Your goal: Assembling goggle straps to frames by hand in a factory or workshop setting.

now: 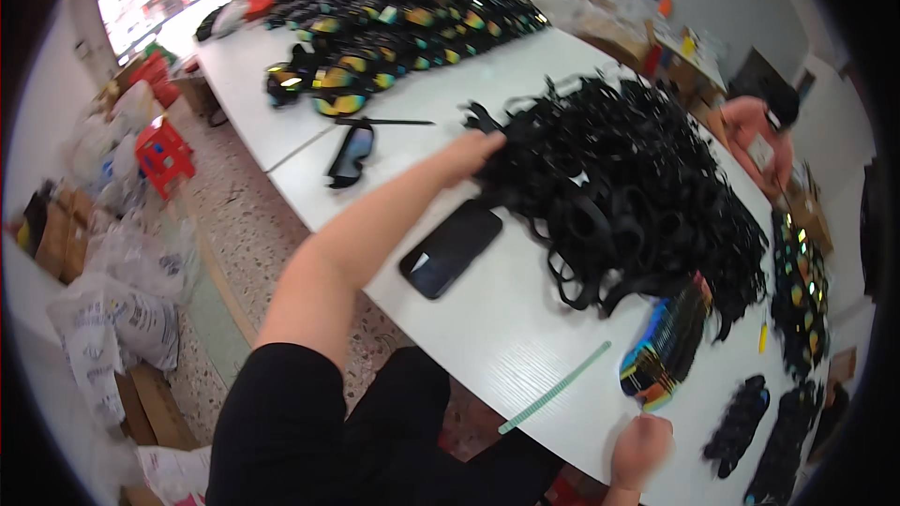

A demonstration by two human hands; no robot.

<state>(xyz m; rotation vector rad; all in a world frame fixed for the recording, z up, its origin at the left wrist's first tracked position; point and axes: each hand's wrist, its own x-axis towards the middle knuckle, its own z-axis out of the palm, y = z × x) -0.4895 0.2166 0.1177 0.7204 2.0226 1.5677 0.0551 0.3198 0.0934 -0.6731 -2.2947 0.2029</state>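
Observation:
My left arm stretches across the white table (pixel 450 337) to a big tangled heap of black straps (pixel 619 178). At the heap's left edge my left hand (pixel 476 152) is closed on a black strap, its fingertips partly hidden among the straps. Close to the front edge is my right hand (pixel 642 450), blurred and closed like a fist; what it holds, if anything, I cannot make out. Just beyond it lies a row of stacked shiny rainbow-coloured lenses (pixel 666 347). A black phone (pixel 450 248) lies under my left forearm's side. Left of the phone sits one pair of black goggles (pixel 352 155).
Rows of goggles with mirrored lenses (pixel 422 23) cover the far table end. A thin black stick (pixel 384 122) and a pale green strip (pixel 555 389) lie flat. More goggles (pixel 802 290) line the right side, near another person (pixel 759 136). A red stool (pixel 164 155) stands left.

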